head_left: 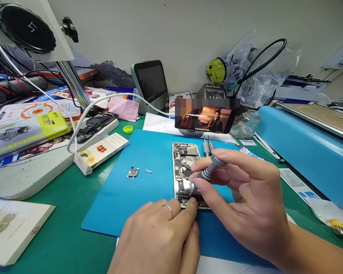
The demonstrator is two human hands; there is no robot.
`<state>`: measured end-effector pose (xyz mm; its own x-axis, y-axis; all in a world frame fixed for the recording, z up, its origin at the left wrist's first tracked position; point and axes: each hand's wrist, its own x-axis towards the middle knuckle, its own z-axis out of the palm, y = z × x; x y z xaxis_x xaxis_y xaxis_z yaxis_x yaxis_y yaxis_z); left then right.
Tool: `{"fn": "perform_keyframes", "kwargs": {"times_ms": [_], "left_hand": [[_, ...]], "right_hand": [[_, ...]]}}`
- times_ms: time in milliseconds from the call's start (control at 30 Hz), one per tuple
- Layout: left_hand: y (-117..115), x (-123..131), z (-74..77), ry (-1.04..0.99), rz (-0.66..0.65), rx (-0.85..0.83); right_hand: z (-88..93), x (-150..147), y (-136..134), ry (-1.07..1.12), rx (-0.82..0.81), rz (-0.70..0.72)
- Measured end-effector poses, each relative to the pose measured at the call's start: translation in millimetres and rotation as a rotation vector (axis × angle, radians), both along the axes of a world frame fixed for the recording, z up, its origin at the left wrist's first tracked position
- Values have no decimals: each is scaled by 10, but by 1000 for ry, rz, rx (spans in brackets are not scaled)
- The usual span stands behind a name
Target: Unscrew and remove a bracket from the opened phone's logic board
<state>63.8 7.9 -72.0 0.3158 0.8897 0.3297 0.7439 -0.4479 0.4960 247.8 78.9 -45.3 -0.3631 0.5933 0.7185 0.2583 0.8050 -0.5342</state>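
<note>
An opened phone point(185, 163) with its circuit boards bare lies on a blue work mat point(143, 182). My right hand point(242, 201) is closed around a grey precision screwdriver point(210, 170), whose tip points down at the phone's lower end. My left hand point(160, 236), a ring on one finger, rests on the mat with its fingertips pressed against the phone's bottom edge. A small loose connector part point(132, 172) and a tiny metal piece point(148, 171) lie on the mat to the left of the phone.
A second phone point(205, 118) playing video stands behind the mat, two more screwdrivers point(208, 147) beside it. A cigarette box point(101, 152), glass jar point(246, 123), blue machine point(308, 152), small screen point(151, 85) and a microscope stand base point(42, 167) with cables surround the mat.
</note>
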Motion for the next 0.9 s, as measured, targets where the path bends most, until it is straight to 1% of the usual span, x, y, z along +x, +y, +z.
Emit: {"fn": "perform_keyframes", "kwargs": {"times_ms": [233, 467, 667, 800, 900], "left_hand": [[-5, -8, 16, 13, -1, 2], [-4, -10, 9, 7, -3, -19], [-14, 4, 16, -17, 3, -39], [-9, -21, 31, 3, 9, -31], [12, -70, 41, 46, -54, -24]], "right_hand": [[0, 5, -14, -16, -3, 13], [-3, -2, -7, 17, -7, -20], [95, 46, -15, 22, 10, -43], [139, 109, -15, 49, -55, -54], [131, 127, -20, 57, -68, -51]]}}
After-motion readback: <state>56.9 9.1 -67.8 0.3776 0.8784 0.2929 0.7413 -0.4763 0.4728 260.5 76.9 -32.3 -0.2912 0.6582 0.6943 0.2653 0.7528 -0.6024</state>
